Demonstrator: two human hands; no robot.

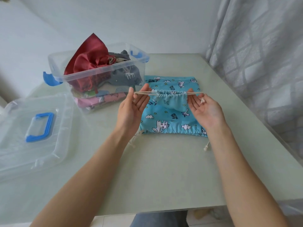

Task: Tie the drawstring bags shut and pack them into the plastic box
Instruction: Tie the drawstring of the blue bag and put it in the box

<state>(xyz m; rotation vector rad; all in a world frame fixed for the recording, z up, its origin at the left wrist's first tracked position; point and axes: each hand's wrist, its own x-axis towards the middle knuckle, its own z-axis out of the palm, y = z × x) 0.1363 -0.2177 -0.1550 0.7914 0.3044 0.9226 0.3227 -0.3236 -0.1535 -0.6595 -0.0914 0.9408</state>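
A small blue unicorn-print drawstring bag (171, 99) hangs just above the table, its mouth gathered tight. My left hand (133, 105), palm up, pinches the beige cord loop (142, 93) on the bag's left side. On the other side my right hand (204, 108), also palm up, pinches the cord, and the knotted end (202, 100) lies over its palm. The cords are stretched out sideways. Under it a larger blue bag (172, 125) of the same print lies flat. The clear plastic box (101, 74) stands at the back left, holding a red satin bag (88, 61), a grey bag (126, 76) and a pink one (98, 100).
The box's clear lid (19, 145) with a blue handle (41, 126) lies on the table at the left. A patterned curtain (262, 63) hangs along the right side. The table's front edge (164, 208) runs near my knees. Loose cord ends (206, 147) trail from the flat bag.
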